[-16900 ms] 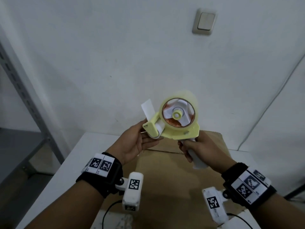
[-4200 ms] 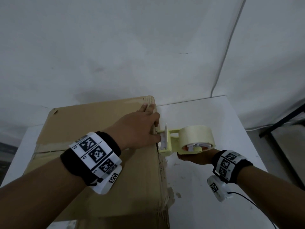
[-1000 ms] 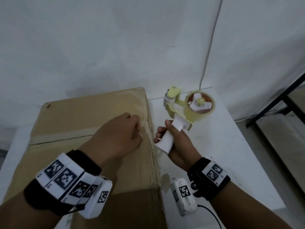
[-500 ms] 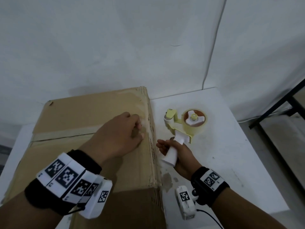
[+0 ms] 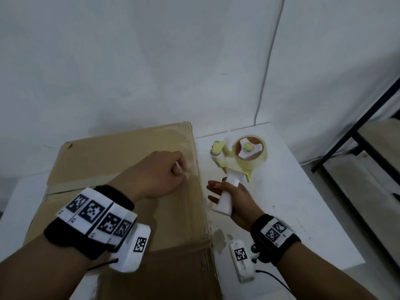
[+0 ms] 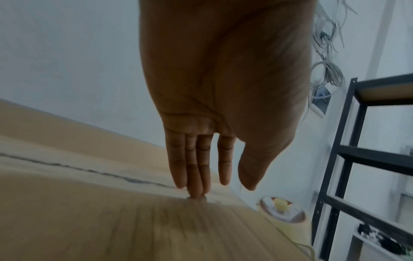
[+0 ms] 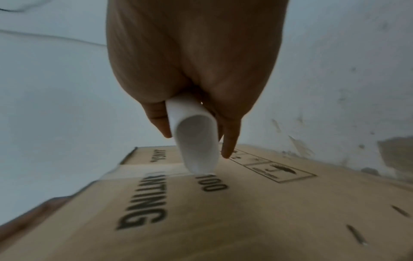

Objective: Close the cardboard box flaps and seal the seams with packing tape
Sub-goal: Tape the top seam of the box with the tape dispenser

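The closed cardboard box [image 5: 121, 152] stands on the left of the table, with a tape strip [image 5: 86, 182] along its top seam. My left hand [image 5: 183, 169] is on the box top near the right edge. In the left wrist view its straight fingertips [image 6: 196, 192] press on the tape [image 6: 67, 167]. The yellow tape dispenser [image 5: 242, 159] lies on the table to the right of the box. Its white handle [image 5: 227, 198] rests across my right hand [image 5: 216, 191], whose fingers are spread and loose. In the right wrist view the handle [image 7: 196, 141] lies between straight fingers, facing the printed box side [image 7: 245, 211].
The white table [image 5: 303, 213] reaches to a wall behind and ends in an edge on the right. A black shelf rack [image 5: 357, 137] stands beyond that edge. A thin cable [image 5: 268, 61] runs down the wall corner.
My right hand brought the dispenser down from the air onto the table and its fingers loosened on the handle. My left hand stayed on the box top by the right edge.
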